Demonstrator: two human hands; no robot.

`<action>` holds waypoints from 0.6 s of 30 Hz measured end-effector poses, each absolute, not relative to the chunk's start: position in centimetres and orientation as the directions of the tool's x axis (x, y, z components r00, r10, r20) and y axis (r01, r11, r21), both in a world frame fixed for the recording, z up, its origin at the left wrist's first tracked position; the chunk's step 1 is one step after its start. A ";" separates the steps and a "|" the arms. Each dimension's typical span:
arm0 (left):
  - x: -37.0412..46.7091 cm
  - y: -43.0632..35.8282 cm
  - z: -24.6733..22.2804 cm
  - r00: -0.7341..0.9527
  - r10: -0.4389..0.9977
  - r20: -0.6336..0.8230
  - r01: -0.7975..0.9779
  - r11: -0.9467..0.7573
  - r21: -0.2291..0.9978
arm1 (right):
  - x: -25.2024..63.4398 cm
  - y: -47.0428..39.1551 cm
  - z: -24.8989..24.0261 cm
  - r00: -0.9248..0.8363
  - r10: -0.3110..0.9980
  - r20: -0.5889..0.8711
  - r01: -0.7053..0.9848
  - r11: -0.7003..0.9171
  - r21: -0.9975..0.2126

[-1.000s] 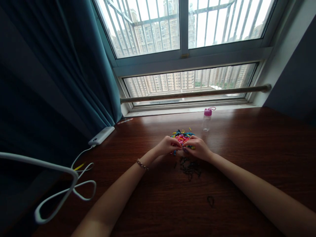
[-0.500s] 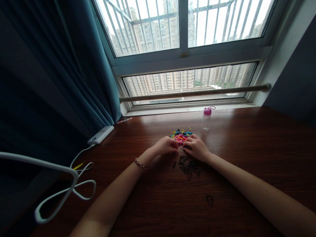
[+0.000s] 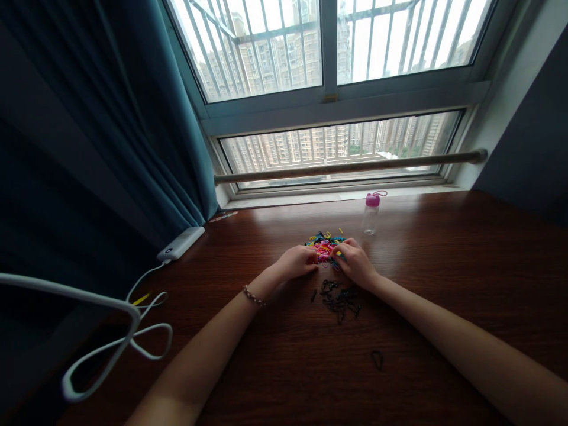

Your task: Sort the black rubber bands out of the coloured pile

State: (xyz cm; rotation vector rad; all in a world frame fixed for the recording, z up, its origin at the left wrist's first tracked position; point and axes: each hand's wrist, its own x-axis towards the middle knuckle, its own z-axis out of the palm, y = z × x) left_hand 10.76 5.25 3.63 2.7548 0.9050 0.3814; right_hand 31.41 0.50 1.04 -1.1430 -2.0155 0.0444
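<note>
Head view looks down over a dark wooden table (image 3: 444,284) that runs up to a barred window (image 3: 328,89). Both forearms reach toward the far middle of the table, where a heap of small coloured rubber bands (image 3: 325,244) lies: pink, yellow, blue and black mixed together. The left hand (image 3: 298,262) rests knuckles-up at the near left edge of the heap, fingers curled, its fingertips touching the bands; whether it pinches one cannot be told at this size. A beaded bracelet (image 3: 254,296) sits on the left wrist. The right hand (image 3: 355,263) lies at the near right edge of the heap, fingers bent down into the bands, and its grip is likewise too small to read. The two hands nearly meet over the heap.

Just nearer than the hands, a loose scatter of black bands (image 3: 339,297) lies on the wood, between the two forearms. One single black band (image 3: 377,358) lies apart from it, closer to the near edge, beside the right forearm.

Beyond the heap and slightly right, close to the far edge, stands a small clear bottle with a pink cap (image 3: 370,212). Toward the far left corner a white power bank (image 3: 181,243) lies by the teal curtain (image 3: 133,118), with a white cable (image 3: 146,331) looping off the left edge.
</note>
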 end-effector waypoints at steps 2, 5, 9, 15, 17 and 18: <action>10.8 5.3 3.5 0.779 0.601 0.177 0.549 -0.791 0.269 | 31.4 0.6 1.0 -0.204 0.745 0.635 0.679 0.575 -0.457; 10.8 5.4 3.4 0.777 0.600 0.190 0.554 -0.795 0.246 | 31.5 0.9 1.0 -0.095 0.778 0.621 0.625 0.532 -0.571; 10.7 5.4 3.4 0.757 0.620 0.205 0.567 -0.780 0.265 | 31.7 1.0 1.2 -0.007 0.824 0.567 0.546 0.478 -0.688; 10.7 5.3 3.8 0.757 0.626 0.189 0.564 -0.771 0.297 | 31.9 1.0 1.7 0.057 0.845 0.531 0.480 0.443 -0.757; 10.7 5.2 3.8 0.764 0.621 0.172 0.565 -0.774 0.287 | 31.9 0.9 2.1 0.065 0.854 0.515 0.453 0.435 -0.778; 10.7 5.2 3.8 0.766 0.621 0.167 0.567 -0.775 0.278 | 31.9 0.9 2.4 0.045 0.865 0.500 0.428 0.436 -0.792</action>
